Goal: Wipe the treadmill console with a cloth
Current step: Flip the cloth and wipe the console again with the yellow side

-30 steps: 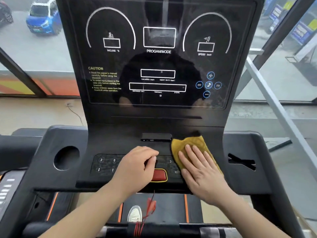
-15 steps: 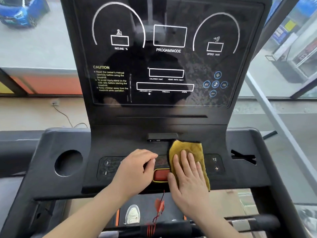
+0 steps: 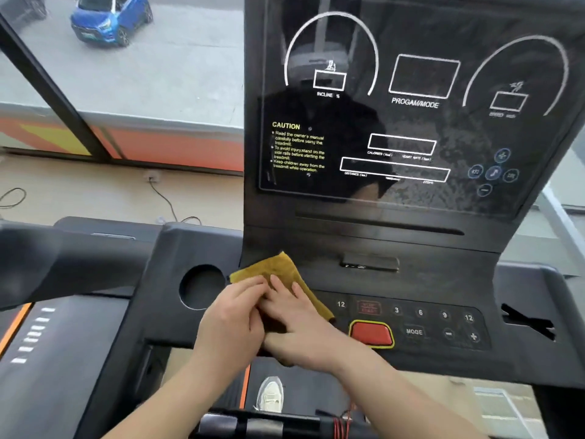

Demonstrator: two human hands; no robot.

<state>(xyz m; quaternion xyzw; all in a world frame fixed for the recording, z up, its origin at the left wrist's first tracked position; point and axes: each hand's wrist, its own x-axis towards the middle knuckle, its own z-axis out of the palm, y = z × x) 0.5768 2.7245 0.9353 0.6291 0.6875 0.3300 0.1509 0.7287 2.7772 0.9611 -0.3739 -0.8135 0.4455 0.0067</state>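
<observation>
Yellow cloth (image 3: 278, 270) under flat right hand (image 3: 300, 324)

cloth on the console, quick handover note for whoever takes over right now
Hands: right hand lies flat, pressing the cloth; left hand touches its left edge, grip unclear.
Where: the cloth is at the left end of the keypad, beside the cup hole.
Done: cannot tell from here.
Left: the keypad right of the red button; the screen, speckled on its right side.
</observation>
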